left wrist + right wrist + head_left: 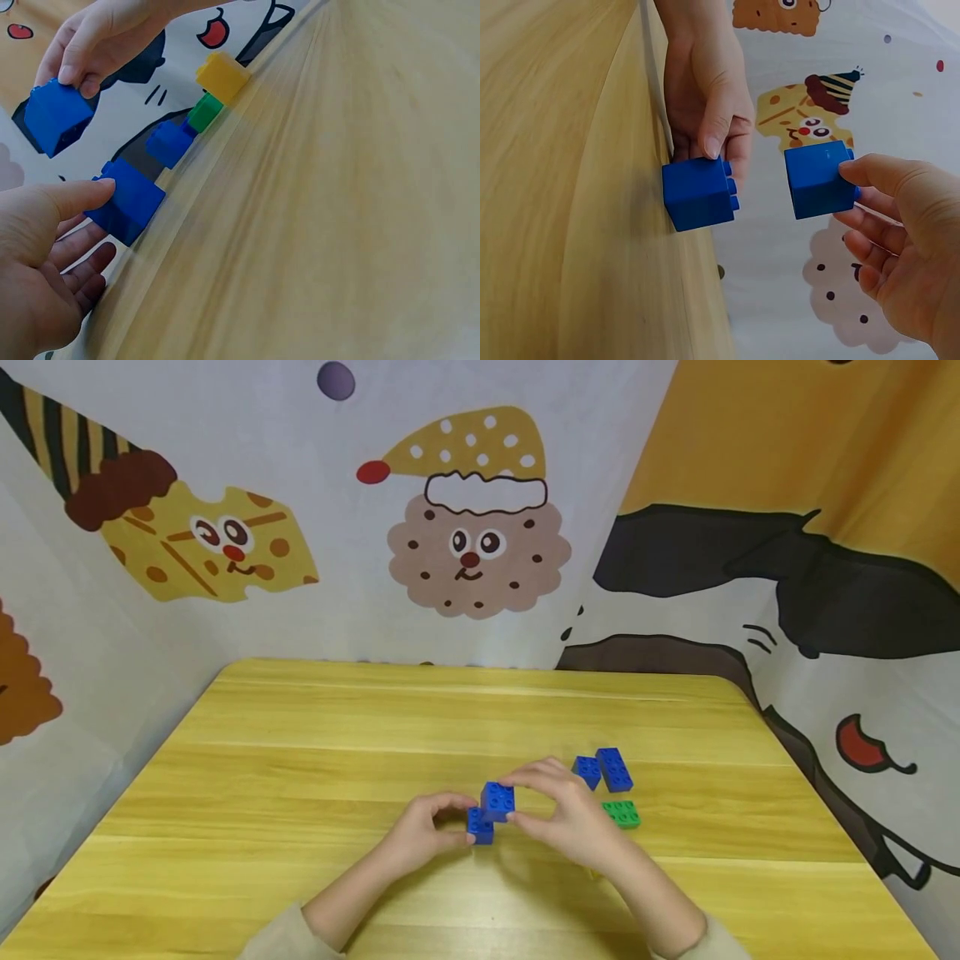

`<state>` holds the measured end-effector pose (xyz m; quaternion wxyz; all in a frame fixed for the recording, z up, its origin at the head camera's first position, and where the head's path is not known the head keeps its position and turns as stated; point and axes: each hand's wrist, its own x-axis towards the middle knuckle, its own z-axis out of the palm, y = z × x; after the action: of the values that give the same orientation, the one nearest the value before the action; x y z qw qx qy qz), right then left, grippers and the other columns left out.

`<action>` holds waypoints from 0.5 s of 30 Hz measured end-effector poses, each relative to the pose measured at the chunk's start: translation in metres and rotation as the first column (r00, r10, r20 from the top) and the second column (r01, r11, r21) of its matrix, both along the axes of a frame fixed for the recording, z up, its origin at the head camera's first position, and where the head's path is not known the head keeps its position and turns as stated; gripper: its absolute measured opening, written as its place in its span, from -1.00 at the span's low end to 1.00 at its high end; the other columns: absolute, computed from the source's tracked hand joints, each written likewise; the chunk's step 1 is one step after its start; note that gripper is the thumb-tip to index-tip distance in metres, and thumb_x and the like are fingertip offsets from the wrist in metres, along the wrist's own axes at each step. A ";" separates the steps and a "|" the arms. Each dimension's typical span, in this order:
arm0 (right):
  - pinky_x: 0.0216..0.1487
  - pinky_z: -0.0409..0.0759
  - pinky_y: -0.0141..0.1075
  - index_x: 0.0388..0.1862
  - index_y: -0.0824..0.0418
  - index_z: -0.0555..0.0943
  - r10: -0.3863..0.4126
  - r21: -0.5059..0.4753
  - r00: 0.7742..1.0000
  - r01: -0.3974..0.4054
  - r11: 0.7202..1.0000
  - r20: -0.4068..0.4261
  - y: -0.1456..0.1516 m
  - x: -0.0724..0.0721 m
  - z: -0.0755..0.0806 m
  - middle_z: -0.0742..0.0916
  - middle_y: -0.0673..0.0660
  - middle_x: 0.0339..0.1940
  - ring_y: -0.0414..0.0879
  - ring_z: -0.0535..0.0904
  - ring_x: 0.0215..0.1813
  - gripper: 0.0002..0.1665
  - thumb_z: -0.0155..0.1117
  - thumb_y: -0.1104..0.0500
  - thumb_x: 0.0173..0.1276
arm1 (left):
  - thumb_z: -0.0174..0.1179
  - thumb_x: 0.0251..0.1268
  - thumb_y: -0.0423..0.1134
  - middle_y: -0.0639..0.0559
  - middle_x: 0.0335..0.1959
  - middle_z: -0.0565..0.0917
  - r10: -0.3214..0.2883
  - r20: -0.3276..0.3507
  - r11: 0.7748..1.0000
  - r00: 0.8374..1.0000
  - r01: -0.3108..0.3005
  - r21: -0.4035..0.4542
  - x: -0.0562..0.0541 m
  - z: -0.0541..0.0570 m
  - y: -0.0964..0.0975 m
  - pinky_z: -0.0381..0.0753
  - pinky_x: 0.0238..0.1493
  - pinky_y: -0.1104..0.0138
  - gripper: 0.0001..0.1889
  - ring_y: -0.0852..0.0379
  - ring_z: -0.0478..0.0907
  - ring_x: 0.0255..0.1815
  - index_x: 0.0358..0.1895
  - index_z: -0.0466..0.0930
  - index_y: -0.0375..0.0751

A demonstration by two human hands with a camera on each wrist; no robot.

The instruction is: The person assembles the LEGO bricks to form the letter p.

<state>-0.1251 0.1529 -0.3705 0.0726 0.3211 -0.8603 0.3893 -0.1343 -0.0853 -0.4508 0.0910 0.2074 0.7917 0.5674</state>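
We hold one blue block in each hand, and the step in hand looks like bringing the upper one down onto the lower. Our left hand (416, 835) pinches the lower block (481, 831), which sits on the table (337, 718) with its studs up. Our right hand (577, 814) grips the upper block (497, 800) between thumb and fingers, studs also up, raised above the other; the right wrist view shows a gap between them.

To do this well, we want the upper block level and its sides square with the lower one before they touch. From the head view it appears a little off to the right and away from us, though its height may exaggerate that. Our left thumb lies close to the studs, so we do best to keep it low on the side, steadying the base without getting caught. Then an even, straight push should seat the studs; pressing one edge first could tip the pair.

Near our right hand lie a small blue block (587, 772), a long blue block (615, 770), a green block (621, 814) and a yellow block (223, 77).
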 end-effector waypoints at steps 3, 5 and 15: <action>0.08 0.51 -0.10 0.05 0.03 0.64 0.004 0.005 1.000 -0.004 1.000 0.011 -0.002 0.000 -0.001 0.64 -0.19 -0.01 -0.21 0.47 0.09 -0.52 0.49 0.19 0.09 | 0.40 0.09 -0.26 0.06 -0.03 0.66 0.001 0.002 1.000 1.000 -0.001 -0.006 0.000 0.000 0.000 0.42 0.11 0.00 -0.61 0.02 0.53 0.03 0.03 0.62 -0.19; 0.08 0.50 -0.08 0.05 0.01 0.64 0.010 0.005 1.000 -0.011 1.000 0.016 -0.004 0.000 -0.001 0.64 -0.19 -0.01 -0.21 0.47 0.09 -0.52 0.49 0.19 0.10 | 0.41 0.08 -0.27 0.05 -0.03 0.66 0.003 0.005 1.000 1.000 -0.002 -0.009 0.000 0.000 0.000 0.42 0.11 0.00 -0.60 0.02 0.54 0.03 0.03 0.61 -0.20; 0.06 0.52 -0.15 0.06 0.02 0.64 0.037 0.006 0.998 -0.037 0.999 0.044 -0.008 -0.002 -0.007 0.63 -0.20 0.00 -0.22 0.46 0.09 -0.52 0.48 0.20 0.11 | 0.42 0.04 -0.30 0.01 -0.06 0.67 0.005 0.004 1.000 1.000 -0.005 0.004 0.000 -0.001 0.000 0.43 0.10 0.01 -0.58 0.01 0.55 0.00 0.02 0.61 -0.26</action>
<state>-0.1269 0.1452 -0.3776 0.0454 0.3287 -0.8569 0.3945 -0.1346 -0.0851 -0.4515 0.0908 0.2044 0.7909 0.5696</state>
